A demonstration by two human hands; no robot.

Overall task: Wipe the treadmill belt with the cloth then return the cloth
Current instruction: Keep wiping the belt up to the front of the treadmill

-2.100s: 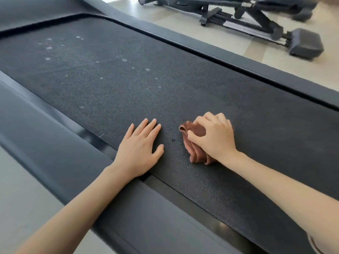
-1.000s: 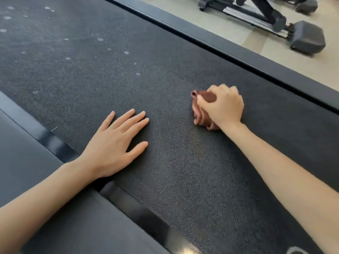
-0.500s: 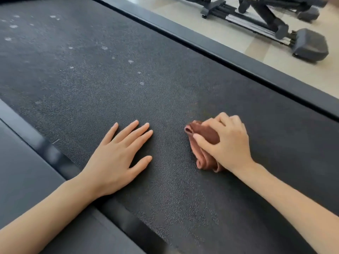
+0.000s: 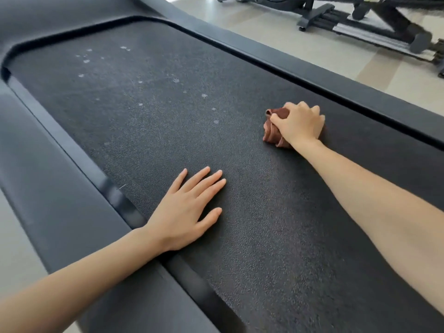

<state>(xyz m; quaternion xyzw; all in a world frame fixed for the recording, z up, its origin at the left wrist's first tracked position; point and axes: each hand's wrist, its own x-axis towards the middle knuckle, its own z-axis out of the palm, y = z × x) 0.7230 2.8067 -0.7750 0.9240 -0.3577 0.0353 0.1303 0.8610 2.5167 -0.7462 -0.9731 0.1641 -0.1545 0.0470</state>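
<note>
Left hand (image 4: 185,210) flat on the belt (image 4: 276,236) near its near edge, fingers straight and spread, holding nothing. Further out, right hand (image 4: 299,124) has fingers curled round the bunched brown cloth (image 4: 271,131), pressing it onto the belt by the far rail (image 4: 360,92). Wiping looks partway: pale spots (image 4: 204,95) beyond remain, cloth not returned yet

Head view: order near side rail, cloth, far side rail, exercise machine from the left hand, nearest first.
1. near side rail: under the wrist of the left hand, left of the belt.
2. cloth: across the belt, gripped by the right hand.
3. far side rail: just beyond the cloth.
4. exercise machine: on the floor past that rail.
</note>
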